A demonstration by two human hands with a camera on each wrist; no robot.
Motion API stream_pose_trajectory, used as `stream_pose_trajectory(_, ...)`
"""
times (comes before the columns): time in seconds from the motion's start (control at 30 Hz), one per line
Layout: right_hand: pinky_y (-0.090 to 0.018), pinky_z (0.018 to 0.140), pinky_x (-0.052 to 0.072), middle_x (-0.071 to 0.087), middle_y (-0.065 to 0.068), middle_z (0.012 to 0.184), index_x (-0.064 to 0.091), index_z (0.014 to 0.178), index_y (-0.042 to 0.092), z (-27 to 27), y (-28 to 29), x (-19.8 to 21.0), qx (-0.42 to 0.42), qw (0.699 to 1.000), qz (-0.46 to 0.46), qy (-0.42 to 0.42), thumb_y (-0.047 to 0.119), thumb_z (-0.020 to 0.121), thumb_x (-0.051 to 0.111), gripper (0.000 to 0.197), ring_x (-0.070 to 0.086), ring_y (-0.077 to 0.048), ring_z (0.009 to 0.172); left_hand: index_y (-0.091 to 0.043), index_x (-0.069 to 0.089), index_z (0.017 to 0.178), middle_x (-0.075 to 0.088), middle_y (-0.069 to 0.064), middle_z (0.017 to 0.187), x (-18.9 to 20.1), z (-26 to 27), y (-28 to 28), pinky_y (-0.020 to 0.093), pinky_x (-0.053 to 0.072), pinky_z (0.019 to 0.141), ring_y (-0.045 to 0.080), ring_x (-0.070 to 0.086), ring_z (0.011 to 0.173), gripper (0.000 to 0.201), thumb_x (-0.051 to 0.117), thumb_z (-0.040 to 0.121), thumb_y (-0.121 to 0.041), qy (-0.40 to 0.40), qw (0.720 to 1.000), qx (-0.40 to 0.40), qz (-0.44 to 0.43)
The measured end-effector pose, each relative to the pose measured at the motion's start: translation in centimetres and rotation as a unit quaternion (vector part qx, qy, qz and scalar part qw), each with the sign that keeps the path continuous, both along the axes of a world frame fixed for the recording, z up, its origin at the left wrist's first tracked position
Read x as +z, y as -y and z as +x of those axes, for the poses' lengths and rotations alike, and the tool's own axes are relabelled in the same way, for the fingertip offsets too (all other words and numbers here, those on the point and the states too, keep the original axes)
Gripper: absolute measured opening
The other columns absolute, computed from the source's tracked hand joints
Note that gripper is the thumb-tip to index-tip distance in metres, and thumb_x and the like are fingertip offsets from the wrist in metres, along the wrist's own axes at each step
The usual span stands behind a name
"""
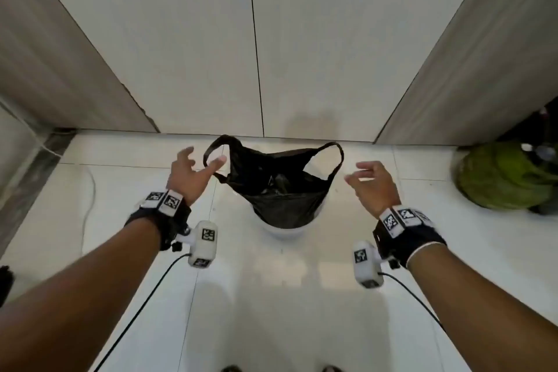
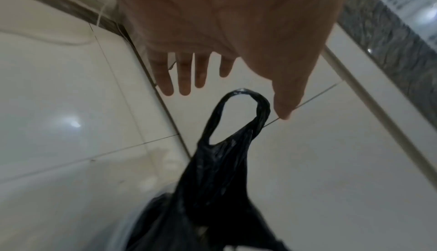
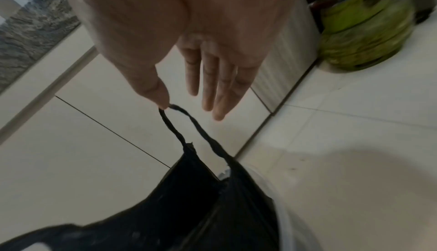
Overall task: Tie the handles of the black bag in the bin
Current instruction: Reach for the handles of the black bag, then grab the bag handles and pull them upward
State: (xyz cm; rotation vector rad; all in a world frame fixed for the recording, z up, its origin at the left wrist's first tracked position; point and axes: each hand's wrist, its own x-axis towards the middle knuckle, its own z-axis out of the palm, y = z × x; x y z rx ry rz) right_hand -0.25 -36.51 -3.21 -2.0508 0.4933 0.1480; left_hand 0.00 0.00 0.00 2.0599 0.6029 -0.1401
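On the tiled floor (image 1: 302, 296) before us: grey wall panels (image 1: 193, 48); green sack (image 1: 501, 178), far right; white bin (image 1: 283, 231) holding black bag (image 1: 280, 190), handles upright, untied; our left hand (image 1: 188, 174) and right hand (image 1: 373, 181), fingers spread, gripping nothing

There are no words, names or numbers to read here. The only signs are black-and-white square code patterns on the white blocks strapped to the left wrist (image 1: 164, 200) and the right wrist (image 1: 400, 218), and they spell nothing.
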Motion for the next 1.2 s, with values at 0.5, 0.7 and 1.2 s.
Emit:
stream_pose_trajectory(0.5, -0.028, 0.058, 0.050, 0.056, -0.003, 0.051, 0.071, 0.075, 0.004, 6.3, -4.0, -2.8, 0.035, 0.951, 0.282, 0.124, 0.015, 0.089, 0.061, 0.019, 0.052, -0.018, 0.049, -0.008, 0.070, 0.089, 0.026, -0.009, 0.051, -5.4, 4.9, 6.7, 0.027, 0.019, 0.048, 0.012, 0.022, 0.047, 0.033, 0.043, 0.098, -0.025, 0.225, 0.943, -0.134, -0.205)
stream_pose_trajectory(0.7, -0.035, 0.072, 0.056, 0.069, -0.011, 0.081, 0.074, 0.106, -0.001, 4.7, -5.2, -2.8, 0.118, 0.941, 0.303, 0.090, 0.005, 0.089, 0.043, 0.036, 0.065, -0.023, 0.072, -0.013, 0.068, 0.092, 0.058, -0.001, 0.063, -9.1, 4.8, 12.0, 0.017, 0.038, 0.044, 0.010, 0.051, 0.044, 0.019, 0.051, 0.099, -0.017, 0.217, 0.938, -0.229, -0.146)
stream_pose_trajectory(1.2, -0.049, 0.081, 0.064, 0.081, -0.009, 0.086, 0.080, 0.083, 0.021, 4.2, -7.5, -5.8, 0.089, 0.979, 0.108, 0.146, 0.018, 0.058, 0.073, 0.026, 0.078, -0.032, 0.081, -0.018, 0.081, 0.082, 0.068, 0.001, 0.073, -8.9, 3.4, 14.4, 0.034, 0.051, 0.078, 0.015, 0.061, 0.069, 0.024, 0.058, 0.083, -0.028, 0.175, 0.924, -0.253, -0.226)
